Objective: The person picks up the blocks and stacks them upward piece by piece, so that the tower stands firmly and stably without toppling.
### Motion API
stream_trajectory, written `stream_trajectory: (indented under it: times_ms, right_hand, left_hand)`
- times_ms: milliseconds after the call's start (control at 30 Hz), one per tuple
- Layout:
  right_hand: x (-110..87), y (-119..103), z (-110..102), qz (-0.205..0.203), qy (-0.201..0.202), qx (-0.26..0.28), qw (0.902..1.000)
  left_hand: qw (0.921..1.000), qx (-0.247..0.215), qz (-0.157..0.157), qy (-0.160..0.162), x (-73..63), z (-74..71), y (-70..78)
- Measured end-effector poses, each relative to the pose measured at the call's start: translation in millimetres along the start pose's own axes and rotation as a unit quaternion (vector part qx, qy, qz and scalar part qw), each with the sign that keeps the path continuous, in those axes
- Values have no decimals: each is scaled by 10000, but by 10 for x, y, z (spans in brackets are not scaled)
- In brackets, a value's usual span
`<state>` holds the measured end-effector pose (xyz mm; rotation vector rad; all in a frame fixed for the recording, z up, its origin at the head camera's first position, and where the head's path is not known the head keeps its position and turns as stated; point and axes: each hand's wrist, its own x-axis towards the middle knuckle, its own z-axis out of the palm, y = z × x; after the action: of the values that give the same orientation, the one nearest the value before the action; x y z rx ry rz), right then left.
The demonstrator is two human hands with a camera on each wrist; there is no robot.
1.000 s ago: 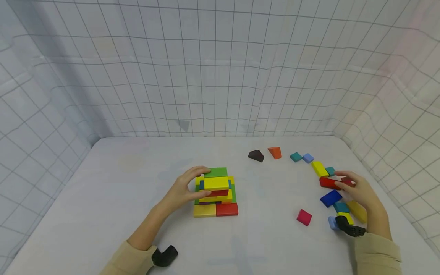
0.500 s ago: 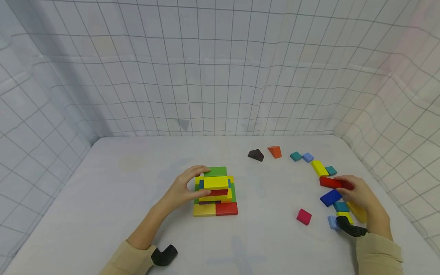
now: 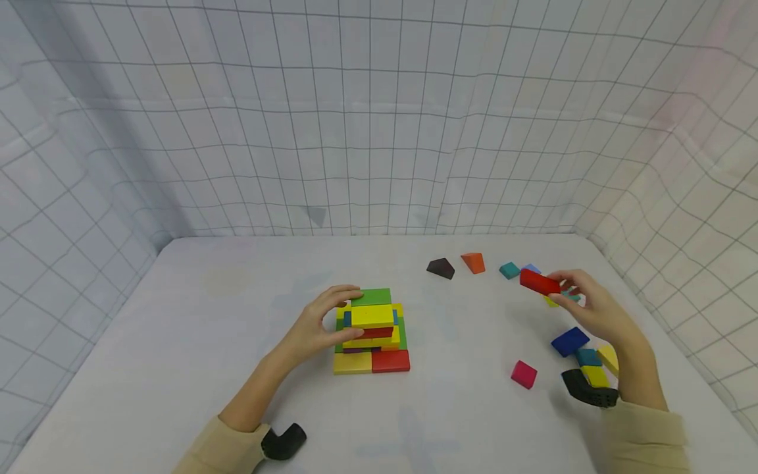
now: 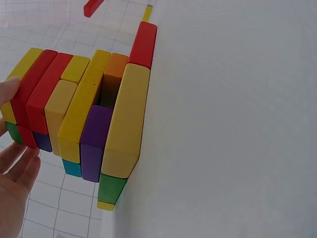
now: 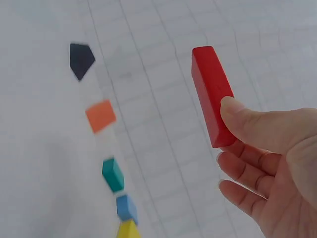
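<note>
At the middle of the table stands a stepped tower of coloured blocks (image 3: 372, 316), wider at its base. My left hand (image 3: 314, 324) rests at its left side, thumb on the near face and fingers at the far side of the upper layers. The left wrist view shows the thumb touching the top yellow block (image 4: 25, 69) and the fingers behind the tower. My right hand (image 3: 595, 309) holds a long red block (image 3: 537, 282) in the air at the right. Thumb and fingers pinch one end of that red block, as the right wrist view shows.
Below the right hand lie a dark blue block (image 3: 570, 342), a teal block (image 3: 588, 357) and yellow pieces. A crimson block (image 3: 524, 374) lies between them and the tower. Farther back are a black piece (image 3: 441, 268), an orange wedge (image 3: 474, 263) and a teal piece (image 3: 509, 270).
My right hand has gripped the red block and lifted it off the table, moving up and to the left. My left hand has stayed at the tower.
</note>
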<state>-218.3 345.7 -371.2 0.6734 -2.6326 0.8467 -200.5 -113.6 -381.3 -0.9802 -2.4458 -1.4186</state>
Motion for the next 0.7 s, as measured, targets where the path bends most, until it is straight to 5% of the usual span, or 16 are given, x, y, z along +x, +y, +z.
stream_trajectory:
  times_ms: [233,467,700]
  right_hand:
    - [478,-613,437,-1114,-107,727,9911]
    - [788,-1146,897,-1093,-871,1194,9830]
    - [971,-1384,1193,-1260,-1422,1375,9721]
  left_hand:
    - [10000,-65,-52,29,-7,10,-19]
    - [9998,-142,-160,-5,-2,16,-22]
    - [9992,-116,-374,-37,0,8,18]
